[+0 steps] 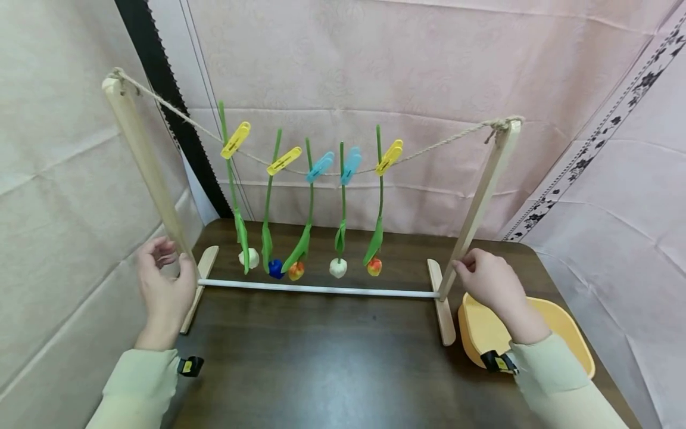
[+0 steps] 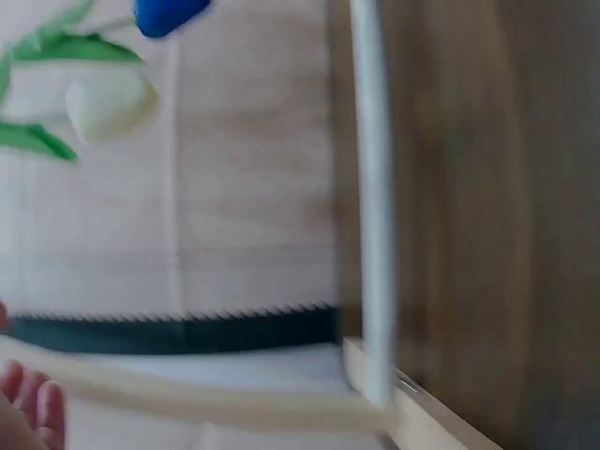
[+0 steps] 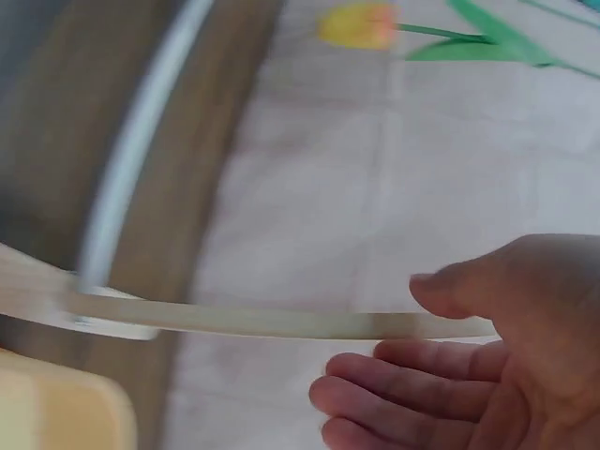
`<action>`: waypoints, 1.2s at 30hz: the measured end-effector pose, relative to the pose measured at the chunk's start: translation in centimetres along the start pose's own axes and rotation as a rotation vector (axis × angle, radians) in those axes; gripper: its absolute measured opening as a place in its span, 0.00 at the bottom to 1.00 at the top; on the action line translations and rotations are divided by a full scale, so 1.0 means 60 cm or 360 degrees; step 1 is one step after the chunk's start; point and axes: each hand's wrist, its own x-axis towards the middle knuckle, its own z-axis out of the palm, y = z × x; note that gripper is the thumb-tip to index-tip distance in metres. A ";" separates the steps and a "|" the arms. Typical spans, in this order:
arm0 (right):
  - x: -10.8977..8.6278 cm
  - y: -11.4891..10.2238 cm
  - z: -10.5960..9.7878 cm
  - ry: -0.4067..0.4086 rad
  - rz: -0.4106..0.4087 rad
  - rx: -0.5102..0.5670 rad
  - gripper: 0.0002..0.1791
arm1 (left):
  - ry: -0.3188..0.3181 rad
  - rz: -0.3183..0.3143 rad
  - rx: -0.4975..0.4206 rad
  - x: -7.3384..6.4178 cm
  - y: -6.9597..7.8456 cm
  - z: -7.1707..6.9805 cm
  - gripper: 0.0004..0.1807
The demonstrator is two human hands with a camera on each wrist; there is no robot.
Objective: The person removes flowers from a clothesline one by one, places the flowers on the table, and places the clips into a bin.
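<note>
My left hand (image 1: pixel 167 289) is beside the left wooden post (image 1: pixel 147 161), thumb and fingers apart, pinching nothing. My right hand (image 1: pixel 493 283) is at the right wooden post (image 1: pixel 482 190). In the right wrist view this post runs between the thumb and the loosely extended fingers (image 3: pixel 403 384); whether they touch it cannot be told. A sagging rope (image 1: pixel 436 145) joins the two post tops. Yellow clothespins (image 1: pixel 284 161) and blue clothespins (image 1: pixel 351 165) hold several artificial tulips upside down on it: white tulips (image 1: pixel 338 268), a blue tulip (image 1: pixel 276 269) and orange ones (image 1: pixel 374 266).
A white rod (image 1: pixel 321 289) links the posts low down. Wooden feet (image 1: pixel 442 304) bear the stand on the dark brown table (image 1: pixel 321 363). To the right sits a yellow basin (image 1: pixel 563 325), partly under my right forearm. Light cloth (image 1: pixel 429 59) hangs behind and at both sides.
</note>
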 end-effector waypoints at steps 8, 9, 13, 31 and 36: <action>0.006 -0.061 -0.085 0.0275 -0.0411 0.0161 0.13 | -0.0183 0.0487 -0.0469 -0.030 0.166 0.054 0.21; 0.010 -0.067 -0.090 0.0304 -0.0476 0.0219 0.11 | -0.0250 0.0520 -0.0502 -0.036 0.175 0.064 0.22; 0.028 -0.087 -0.101 0.0394 -0.0668 0.0447 0.08 | -0.0472 0.0663 -0.0516 -0.064 0.190 0.114 0.24; 0.091 -0.237 -0.151 0.0612 -0.1101 0.0360 0.29 | -0.1287 0.0128 -0.0326 -0.139 0.285 0.289 0.43; 0.100 -0.254 -0.161 0.0485 -0.1005 0.0243 0.30 | -0.1322 -0.0030 -0.0327 -0.132 0.293 0.312 0.45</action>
